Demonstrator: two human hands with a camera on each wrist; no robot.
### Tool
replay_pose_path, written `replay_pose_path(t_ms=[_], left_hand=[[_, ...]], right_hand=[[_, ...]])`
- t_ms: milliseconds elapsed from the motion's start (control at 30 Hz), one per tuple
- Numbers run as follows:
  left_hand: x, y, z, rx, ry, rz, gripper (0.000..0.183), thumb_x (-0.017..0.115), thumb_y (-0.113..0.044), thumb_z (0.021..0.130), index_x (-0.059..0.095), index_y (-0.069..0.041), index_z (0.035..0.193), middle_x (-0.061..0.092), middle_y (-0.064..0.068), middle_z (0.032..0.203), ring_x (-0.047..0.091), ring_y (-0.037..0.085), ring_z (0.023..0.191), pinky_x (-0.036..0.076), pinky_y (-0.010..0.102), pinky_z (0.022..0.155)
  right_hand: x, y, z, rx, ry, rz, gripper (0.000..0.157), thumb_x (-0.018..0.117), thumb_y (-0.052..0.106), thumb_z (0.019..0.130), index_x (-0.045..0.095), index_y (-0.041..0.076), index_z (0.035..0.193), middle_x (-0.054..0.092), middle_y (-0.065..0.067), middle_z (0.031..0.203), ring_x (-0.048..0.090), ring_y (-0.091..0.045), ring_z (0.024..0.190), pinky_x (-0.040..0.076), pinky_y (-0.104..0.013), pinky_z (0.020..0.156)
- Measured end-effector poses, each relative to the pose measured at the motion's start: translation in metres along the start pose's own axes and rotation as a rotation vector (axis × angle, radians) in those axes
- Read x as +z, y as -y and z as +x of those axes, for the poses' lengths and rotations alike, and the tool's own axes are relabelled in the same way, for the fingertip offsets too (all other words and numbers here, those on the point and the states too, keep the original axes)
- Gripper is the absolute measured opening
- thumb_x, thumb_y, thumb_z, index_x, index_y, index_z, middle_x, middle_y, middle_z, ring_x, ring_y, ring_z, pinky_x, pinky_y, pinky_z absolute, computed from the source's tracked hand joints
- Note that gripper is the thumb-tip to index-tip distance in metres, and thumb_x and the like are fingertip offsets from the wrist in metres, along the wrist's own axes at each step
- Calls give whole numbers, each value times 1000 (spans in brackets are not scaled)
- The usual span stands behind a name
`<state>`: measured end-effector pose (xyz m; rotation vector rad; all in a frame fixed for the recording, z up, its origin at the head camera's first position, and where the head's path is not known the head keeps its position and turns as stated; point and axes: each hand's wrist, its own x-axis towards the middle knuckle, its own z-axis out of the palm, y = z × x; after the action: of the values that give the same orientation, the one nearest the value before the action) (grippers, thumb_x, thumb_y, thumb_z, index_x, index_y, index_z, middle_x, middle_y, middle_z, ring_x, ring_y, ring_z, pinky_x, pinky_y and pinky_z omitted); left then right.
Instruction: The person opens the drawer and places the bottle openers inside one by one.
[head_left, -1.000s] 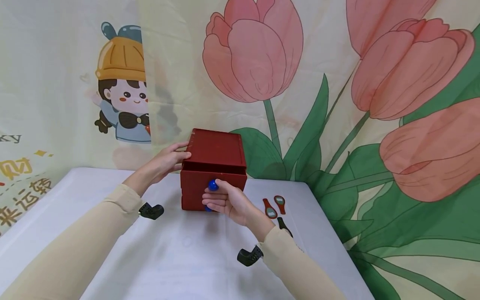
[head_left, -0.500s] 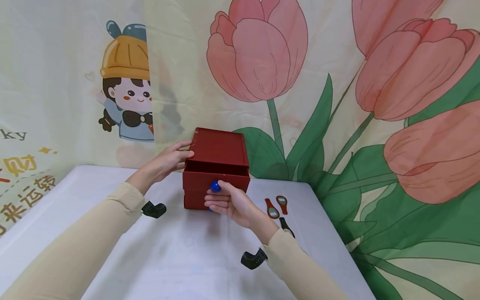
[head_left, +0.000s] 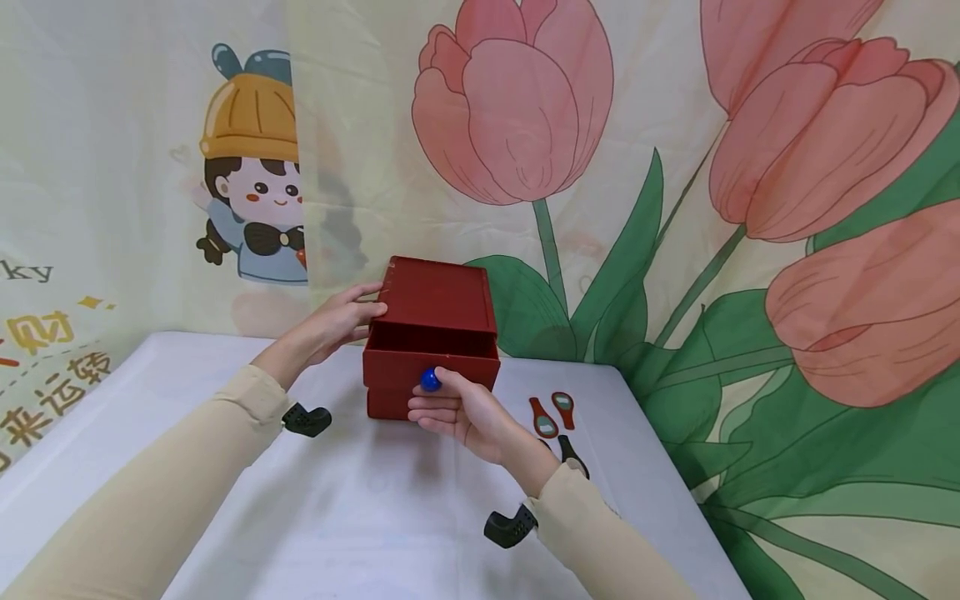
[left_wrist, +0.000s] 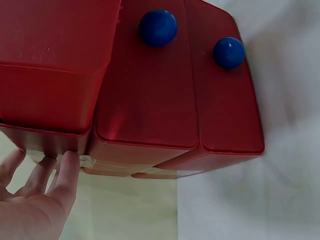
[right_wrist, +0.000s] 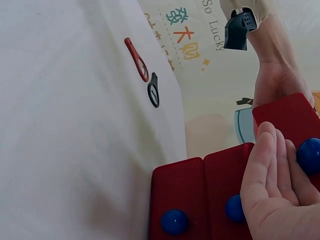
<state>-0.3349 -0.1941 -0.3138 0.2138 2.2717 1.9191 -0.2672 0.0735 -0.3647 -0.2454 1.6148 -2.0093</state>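
A small red chest of drawers (head_left: 438,292) stands on the white table, with its top drawer (head_left: 390,367) part way out. My right hand (head_left: 468,412) pinches that drawer's blue knob (head_left: 431,380) between thumb and index finger, the other fingers held out below it. My left hand (head_left: 337,321) rests on the chest's left side near the top edge; in the left wrist view its fingertips touch the side wall behind the drawer front. Two lower drawers are closed, each with a blue knob, the middle knob (left_wrist: 158,28) and the bottom knob (left_wrist: 229,52).
Right of the chest lie several small paddle-shaped things with oval windows, among them a red one (head_left: 545,421) and a black one (head_left: 573,457), partly behind my wrist. In the right wrist view another red one (right_wrist: 137,60) and black one (right_wrist: 153,90) lie near the table edge.
The top drawer has slid further out toward me, the right hand drawing back with its knob, so the gap behind its front is wider. The left hand stays against the chest.
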Motion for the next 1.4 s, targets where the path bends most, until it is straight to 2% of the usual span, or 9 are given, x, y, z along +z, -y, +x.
replay_pose_path(t_ms=[1400], left_hand=[[-2,2,-1,9,18,-1,74,53,-25,110,15,-15,172,35,22,168,42,42,151,33,58,125]], right_hand=[[3,-9,-14,4,24,-22,58,59,48,107,66,-3,135,77,-16,122,78,-25,107,59,-36,101]])
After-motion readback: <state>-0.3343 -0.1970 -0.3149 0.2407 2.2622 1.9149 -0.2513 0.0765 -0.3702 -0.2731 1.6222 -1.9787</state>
